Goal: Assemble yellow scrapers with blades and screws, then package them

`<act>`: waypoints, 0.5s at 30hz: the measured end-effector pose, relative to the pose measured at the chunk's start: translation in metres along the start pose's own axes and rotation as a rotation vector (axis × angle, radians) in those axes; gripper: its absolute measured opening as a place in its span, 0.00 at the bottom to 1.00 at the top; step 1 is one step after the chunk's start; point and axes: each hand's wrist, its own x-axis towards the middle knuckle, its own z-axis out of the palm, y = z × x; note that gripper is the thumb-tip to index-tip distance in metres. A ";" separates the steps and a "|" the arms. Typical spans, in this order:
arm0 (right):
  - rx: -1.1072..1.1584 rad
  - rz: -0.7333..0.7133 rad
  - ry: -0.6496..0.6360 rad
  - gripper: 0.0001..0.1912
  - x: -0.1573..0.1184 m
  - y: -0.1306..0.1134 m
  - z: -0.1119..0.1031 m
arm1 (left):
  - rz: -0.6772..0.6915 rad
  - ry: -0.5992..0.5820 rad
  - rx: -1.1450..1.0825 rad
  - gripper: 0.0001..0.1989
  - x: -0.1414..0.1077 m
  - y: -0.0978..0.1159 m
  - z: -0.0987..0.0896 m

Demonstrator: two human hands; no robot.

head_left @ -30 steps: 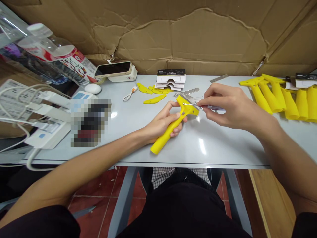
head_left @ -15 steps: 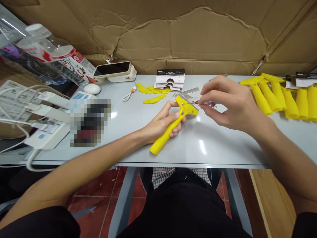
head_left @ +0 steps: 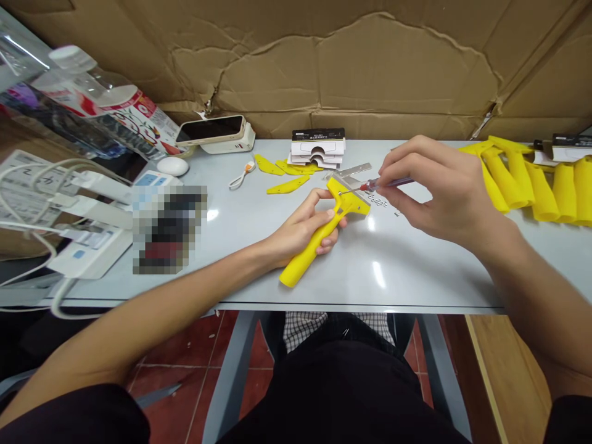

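A yellow scraper (head_left: 303, 262) with a flared head lies tilted in my left hand (head_left: 308, 228), whose fingers are wrapped round its neck. My right hand (head_left: 430, 185) is closed on a screwdriver (head_left: 393, 182) with a red, clear-looking handle. Its thin shaft reaches left to the screw near the upper left corner of the scraper head. A second screw shows at the head's right end. Behind the head lie a metal blade (head_left: 357, 169) and several small nuts (head_left: 378, 201). A loose screw (head_left: 396, 214) rests below my right fingertips.
Several yellow blade covers (head_left: 287, 185) lie by stacked small boxes (head_left: 318, 148). More yellow scraper handles (head_left: 546, 191) line the right side. A phone (head_left: 213, 131), a bottle (head_left: 124, 111), a power strip (head_left: 87, 253) with cables and a short white cord (head_left: 241, 176) occupy the left.
My right hand has shifted slightly right and tipped the screwdriver handle up, so the small nuts show more. The left hand and scraper stay almost in place.
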 end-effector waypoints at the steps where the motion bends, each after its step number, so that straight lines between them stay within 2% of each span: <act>1: -0.001 0.004 0.002 0.06 0.000 0.000 0.000 | 0.001 0.000 -0.001 0.13 0.000 0.000 0.000; 6: -0.059 0.010 0.005 0.07 -0.003 0.004 0.005 | 0.004 -0.001 -0.002 0.15 0.001 -0.001 -0.001; 11: -0.075 -0.032 -0.137 0.07 -0.004 0.005 0.004 | 0.002 0.028 -0.027 0.15 0.002 0.000 -0.002; 13: -0.058 -0.073 -0.110 0.07 -0.003 0.006 0.001 | 0.002 0.028 -0.026 0.14 0.002 0.000 -0.001; 15: -0.065 -0.116 -0.020 0.05 -0.002 0.007 -0.001 | 0.005 0.017 -0.010 0.14 0.001 -0.001 0.000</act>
